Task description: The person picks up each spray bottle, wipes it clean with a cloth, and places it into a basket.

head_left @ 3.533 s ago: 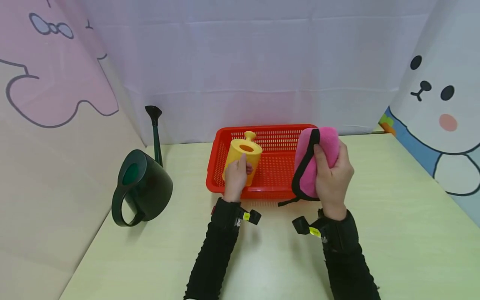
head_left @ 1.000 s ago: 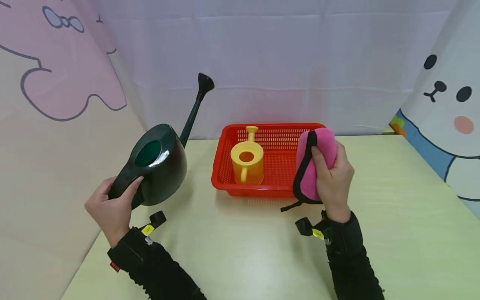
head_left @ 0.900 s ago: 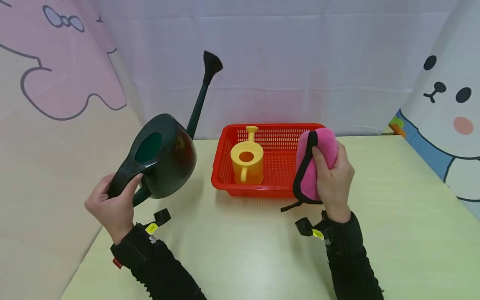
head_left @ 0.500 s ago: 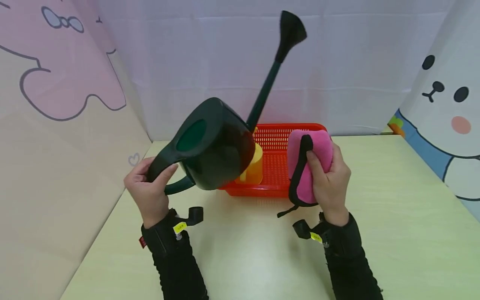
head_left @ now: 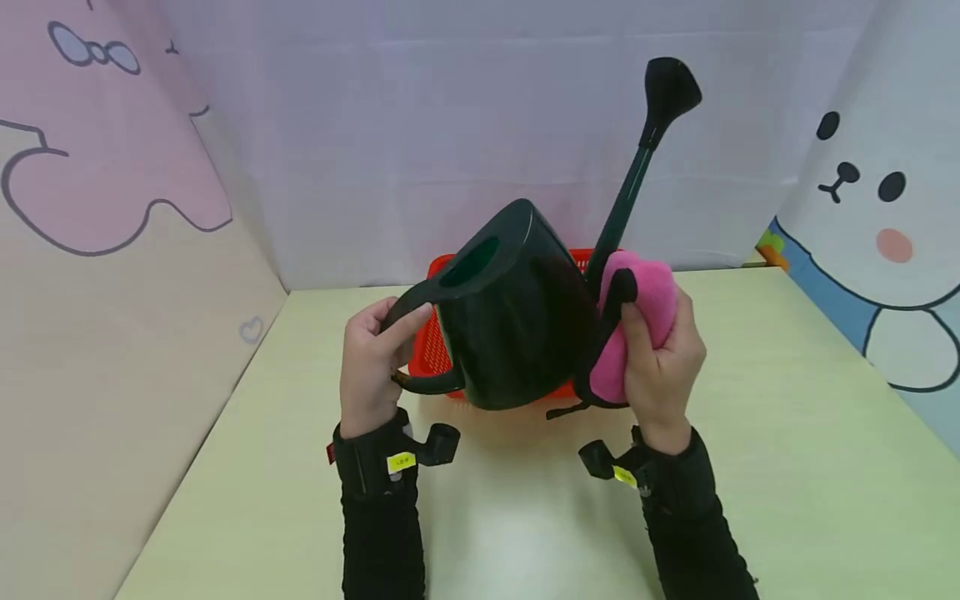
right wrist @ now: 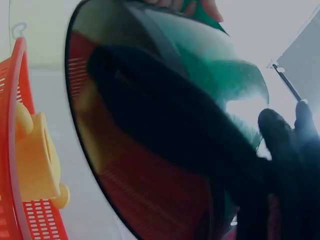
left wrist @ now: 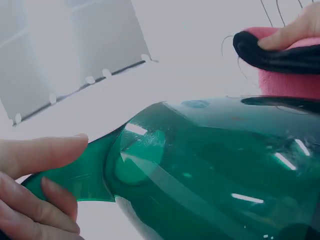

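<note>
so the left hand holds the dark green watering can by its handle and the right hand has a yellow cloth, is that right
Not quite: the cloth in the right hand is pink, not yellow, as the head view shows. The left hand does hold the watering can by its handle.

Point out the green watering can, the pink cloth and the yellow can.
Green watering can point(head_left: 521, 325): head view, side of the body.
Pink cloth point(head_left: 652, 290): head view, its upper part.
Yellow can point(right wrist: 35, 170): right wrist view, body wall.
</note>
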Demonstrator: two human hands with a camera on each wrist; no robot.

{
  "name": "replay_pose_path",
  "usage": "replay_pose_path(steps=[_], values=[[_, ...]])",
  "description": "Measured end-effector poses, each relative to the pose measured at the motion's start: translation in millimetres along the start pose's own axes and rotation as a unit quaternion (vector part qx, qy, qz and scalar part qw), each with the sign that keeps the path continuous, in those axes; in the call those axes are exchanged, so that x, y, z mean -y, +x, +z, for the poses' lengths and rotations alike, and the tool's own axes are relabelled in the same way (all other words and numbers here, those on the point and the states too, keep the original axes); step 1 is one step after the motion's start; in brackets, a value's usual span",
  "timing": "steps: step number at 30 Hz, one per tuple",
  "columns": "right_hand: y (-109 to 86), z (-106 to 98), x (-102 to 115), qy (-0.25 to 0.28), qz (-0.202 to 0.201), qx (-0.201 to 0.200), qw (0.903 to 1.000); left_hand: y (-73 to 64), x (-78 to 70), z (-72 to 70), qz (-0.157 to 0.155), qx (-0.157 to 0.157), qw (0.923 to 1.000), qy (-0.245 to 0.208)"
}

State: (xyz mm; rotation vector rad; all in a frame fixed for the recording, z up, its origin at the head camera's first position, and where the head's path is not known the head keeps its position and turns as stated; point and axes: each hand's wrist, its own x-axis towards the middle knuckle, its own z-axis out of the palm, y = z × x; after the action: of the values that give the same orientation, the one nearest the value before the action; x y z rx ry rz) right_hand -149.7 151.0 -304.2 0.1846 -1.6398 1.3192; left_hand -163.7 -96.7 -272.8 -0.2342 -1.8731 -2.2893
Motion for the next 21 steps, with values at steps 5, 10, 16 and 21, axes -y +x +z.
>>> replay_pose_path(steps=[5, 10, 16, 21], values=[[-0.8, 1.0, -2.3, -0.033, 0.019, 0.014, 0.9992, 6.4, 7.2, -2.7, -0.051, 0.035, 0.9980, -0.015], [1.6, -0.6, -2.7, -0.055, 0.024, 0.016, 0.9981, 8.5, 8.3, -3.5, -0.071, 0.050, 0.9962, 0.007], [1.6, -1.0, -0.1, -0.050, 0.026, -0.005, 0.9984, 6.5, 8.1, 0.0, -0.081, 0.068, 0.9941, 0.023], [-5.4, 6.6, 1.1, -0.052, 0.006, 0.023, 0.9984, 1.4, 4.3, 2.0, -0.077, 0.076, 0.9928, 0.052]])
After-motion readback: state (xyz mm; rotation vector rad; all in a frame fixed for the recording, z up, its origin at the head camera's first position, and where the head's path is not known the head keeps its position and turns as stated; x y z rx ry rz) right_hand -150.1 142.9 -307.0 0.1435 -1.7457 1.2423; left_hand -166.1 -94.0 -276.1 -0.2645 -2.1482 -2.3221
